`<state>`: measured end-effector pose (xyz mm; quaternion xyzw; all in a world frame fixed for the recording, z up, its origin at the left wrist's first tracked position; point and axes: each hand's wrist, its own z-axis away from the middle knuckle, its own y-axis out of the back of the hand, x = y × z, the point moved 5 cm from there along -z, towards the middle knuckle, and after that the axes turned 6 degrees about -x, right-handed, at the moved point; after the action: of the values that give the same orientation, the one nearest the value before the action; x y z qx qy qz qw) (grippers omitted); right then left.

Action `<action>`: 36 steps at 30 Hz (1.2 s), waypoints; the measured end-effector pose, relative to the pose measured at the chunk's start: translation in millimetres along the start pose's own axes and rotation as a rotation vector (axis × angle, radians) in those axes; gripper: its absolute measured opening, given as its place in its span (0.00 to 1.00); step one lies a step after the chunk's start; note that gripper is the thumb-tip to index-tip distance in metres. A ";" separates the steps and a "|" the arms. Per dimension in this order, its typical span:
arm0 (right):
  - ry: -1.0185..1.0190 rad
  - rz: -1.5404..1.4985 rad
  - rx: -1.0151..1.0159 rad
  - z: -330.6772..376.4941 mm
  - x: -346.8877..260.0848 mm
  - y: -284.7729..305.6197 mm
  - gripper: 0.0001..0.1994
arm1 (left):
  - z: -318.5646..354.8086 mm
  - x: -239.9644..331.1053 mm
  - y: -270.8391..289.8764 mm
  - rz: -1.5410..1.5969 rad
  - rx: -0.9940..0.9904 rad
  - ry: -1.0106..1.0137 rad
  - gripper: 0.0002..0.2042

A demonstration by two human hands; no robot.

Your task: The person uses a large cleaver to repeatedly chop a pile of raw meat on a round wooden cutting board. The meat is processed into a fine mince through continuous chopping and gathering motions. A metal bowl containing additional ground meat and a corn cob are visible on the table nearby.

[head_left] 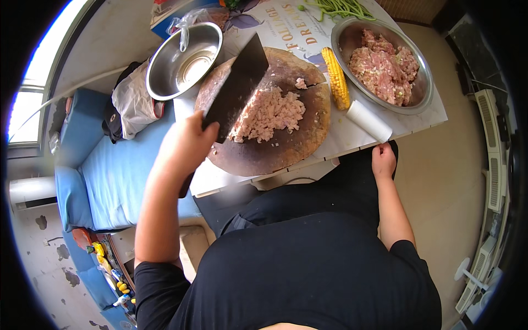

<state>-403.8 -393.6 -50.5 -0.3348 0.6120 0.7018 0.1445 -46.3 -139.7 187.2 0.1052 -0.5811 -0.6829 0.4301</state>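
While my left hand point(184, 144) grips the cleaver point(237, 85) over minced meat point(268, 114), mid-chop, my right hand point(383, 160), loosely curled, rests at the table point(352, 144) edge; next, a downward chop.

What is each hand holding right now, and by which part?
The left hand grips the cleaver by its handle, blade over the minced meat. The right hand holds nothing; it rests at the table edge.

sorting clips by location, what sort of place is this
Probably a home room used for cooking, not a proper kitchen: a round wooden chopping board with minced meat sits on a small white table beside a blue cushioned sofa, with a window beyond.
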 end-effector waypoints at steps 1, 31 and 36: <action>0.002 0.008 0.001 -0.7 1.4 1.4 0.10 | 4.8 6.3 11.1 0.090 0.023 0.024 0.13; 0.011 -0.011 0.006 -2.2 3.7 -2.2 0.09 | 23.4 20.6 -0.5 0.145 0.085 -0.040 0.09; -0.006 0.013 0.013 3.1 0.2 2.0 0.09 | 9.2 33.8 -7.7 -0.037 -0.102 -0.064 0.13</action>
<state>-406.1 -391.2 -49.0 -0.3276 0.6182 0.6999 0.1437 -76.3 -157.6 195.2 0.0721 -0.5569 -0.7225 0.4033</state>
